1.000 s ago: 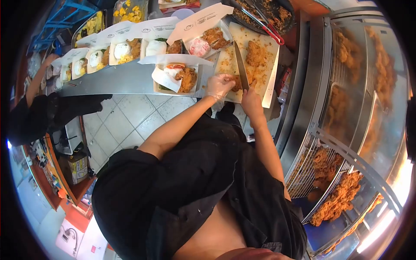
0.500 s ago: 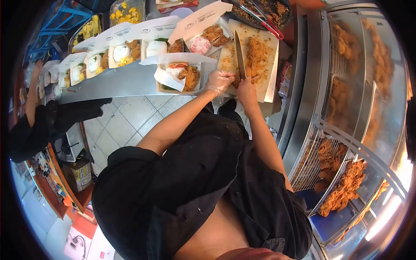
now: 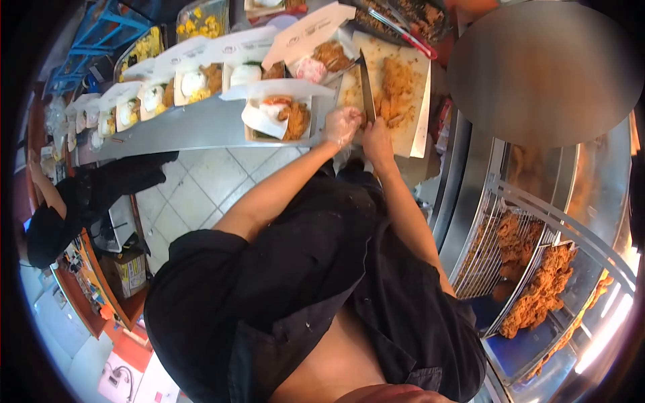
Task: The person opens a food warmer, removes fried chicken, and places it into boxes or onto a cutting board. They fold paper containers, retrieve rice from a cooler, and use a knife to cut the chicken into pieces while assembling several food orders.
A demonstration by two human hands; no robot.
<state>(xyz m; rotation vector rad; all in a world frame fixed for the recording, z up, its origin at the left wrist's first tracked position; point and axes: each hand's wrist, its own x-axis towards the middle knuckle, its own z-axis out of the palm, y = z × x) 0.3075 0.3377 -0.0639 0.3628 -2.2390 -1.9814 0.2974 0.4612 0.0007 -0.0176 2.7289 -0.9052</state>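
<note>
My right hand (image 3: 378, 142) is closed around the handle of a long knife (image 3: 367, 84), its blade pointing away over the cutting board (image 3: 413, 138). Beside it, my left hand (image 3: 343, 125), in a clear plastic glove, has its fingers curled at the board's near left edge. Brown fried chicken (image 3: 363, 119) shows at those fingertips, mostly hidden by both hands. To the right of the blade lies more breaded chicken (image 3: 396, 79), with cut strips and crumbs. Left of my gloved hand is an open takeout box (image 3: 277, 138) holding rice, chicken and a sheet of white paper.
Several open meal boxes (image 3: 195, 87) line the steel counter (image 3: 181, 134). Behind the board, red-handled tongs (image 3: 410, 39) rest across a dark pan (image 3: 430, 17). Racks of fried chicken (image 3: 537, 289) stand right, partly covered by a blurred oval. A co-worker's arm (image 3: 50, 188) is at left.
The knife blade has tilted slightly left at its tip, and both hands stay close together. At left, the co-worker's arm has lowered. A blurred oval now covers the upper right.
</note>
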